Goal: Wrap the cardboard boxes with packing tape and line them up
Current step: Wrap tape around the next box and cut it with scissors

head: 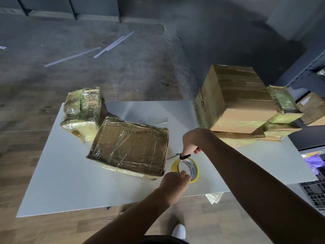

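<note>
Two taped boxes, the small box point(82, 110) and the flat box point(130, 147), sit at the counter's point(70, 182) nine o'clock. At five o'clock the left grip point(175, 182) pinches one tape roll point(194, 169); the right grip point(190, 140) clasps one pair of scissors point(173, 155). One box stack point(237, 99) stands at two o'clock.

table point(61, 182) | left: small wrapped box point(82, 110) | centre: flat wrapped box point(130, 145) | right: box stack point(237, 103) | tape scrap point(158, 120)
</note>
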{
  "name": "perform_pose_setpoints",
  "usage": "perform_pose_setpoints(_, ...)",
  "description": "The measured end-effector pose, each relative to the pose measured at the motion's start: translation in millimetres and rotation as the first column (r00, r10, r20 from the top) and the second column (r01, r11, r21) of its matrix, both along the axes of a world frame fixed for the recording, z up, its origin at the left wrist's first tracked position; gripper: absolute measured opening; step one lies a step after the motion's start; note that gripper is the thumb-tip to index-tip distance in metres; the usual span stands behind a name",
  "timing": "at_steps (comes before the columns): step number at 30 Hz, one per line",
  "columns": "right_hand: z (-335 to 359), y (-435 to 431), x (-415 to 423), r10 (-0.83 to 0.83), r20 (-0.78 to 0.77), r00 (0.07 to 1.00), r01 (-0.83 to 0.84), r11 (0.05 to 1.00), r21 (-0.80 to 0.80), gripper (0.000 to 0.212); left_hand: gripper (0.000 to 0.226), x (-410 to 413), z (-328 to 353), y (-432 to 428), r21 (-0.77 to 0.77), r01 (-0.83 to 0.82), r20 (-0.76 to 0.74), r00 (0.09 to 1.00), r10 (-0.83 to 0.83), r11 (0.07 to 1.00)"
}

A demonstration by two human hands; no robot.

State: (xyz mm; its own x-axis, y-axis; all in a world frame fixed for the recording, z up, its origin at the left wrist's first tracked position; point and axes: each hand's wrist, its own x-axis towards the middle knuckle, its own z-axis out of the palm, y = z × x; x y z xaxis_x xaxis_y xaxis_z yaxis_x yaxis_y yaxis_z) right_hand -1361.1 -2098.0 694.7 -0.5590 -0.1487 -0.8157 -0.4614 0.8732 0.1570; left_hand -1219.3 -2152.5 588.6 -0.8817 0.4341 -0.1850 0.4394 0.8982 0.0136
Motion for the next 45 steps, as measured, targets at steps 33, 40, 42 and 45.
perform_pose_setpoints(33,-79.2,101.3,15.0,-0.213,-0.292,0.932,0.191,0.976,-0.103,0.025,0.036,-2.5,-28.3,24.8,-0.048,-0.015,0.183,0.983,0.024,0.999)
perform_pose_setpoints(40,-129.6,125.1,33.6,-0.338,-0.368,0.866,0.265,0.935,-0.236,0.031,0.043,-14.0,-37.4,24.3,-0.025,-0.089,0.293,0.951,0.092,0.996)
perform_pose_setpoints(42,-137.8,125.4,36.4,-0.336,-0.376,0.864,0.261,0.936,-0.236,0.029,0.045,-16.7,-44.5,24.6,-0.015,-0.092,0.274,0.957,0.092,0.996)
perform_pose_setpoints(45,-147.6,125.2,39.7,-0.249,-0.42,0.873,0.192,0.966,-0.175,0.028,0.05,-17.6,-44.3,26.4,0.024,-0.113,0.279,0.955,0.101,0.993)
